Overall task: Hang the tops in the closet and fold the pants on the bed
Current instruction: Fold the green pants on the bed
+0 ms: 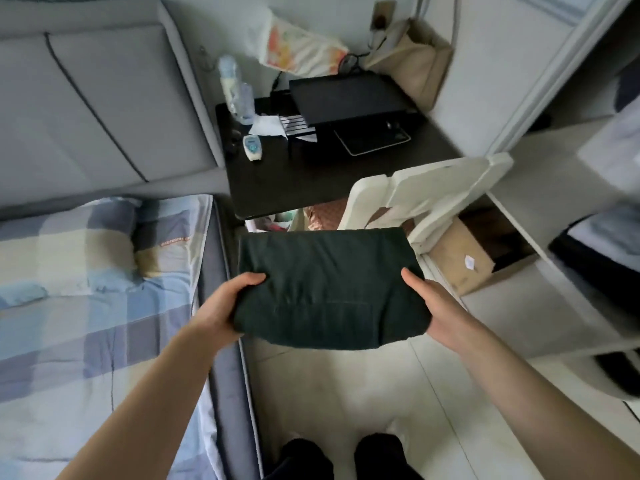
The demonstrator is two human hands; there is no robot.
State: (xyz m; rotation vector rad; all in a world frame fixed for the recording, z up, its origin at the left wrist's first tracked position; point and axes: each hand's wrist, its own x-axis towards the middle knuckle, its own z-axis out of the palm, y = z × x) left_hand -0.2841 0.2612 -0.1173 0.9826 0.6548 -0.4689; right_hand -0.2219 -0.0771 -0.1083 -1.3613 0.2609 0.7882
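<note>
The dark green pants (329, 289) are folded into a thick flat rectangle — held level in the air above the floor, just beside the bed (86, 306), with a seam line showing across the top.

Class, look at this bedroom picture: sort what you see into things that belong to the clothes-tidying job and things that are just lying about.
Part of the job:
folded dark green pants
left hand and right hand, gripping the pants at each end
bed

Just lying about:
black desk
laptop
tablet
plastic bottles
white chair
cardboard box
</note>
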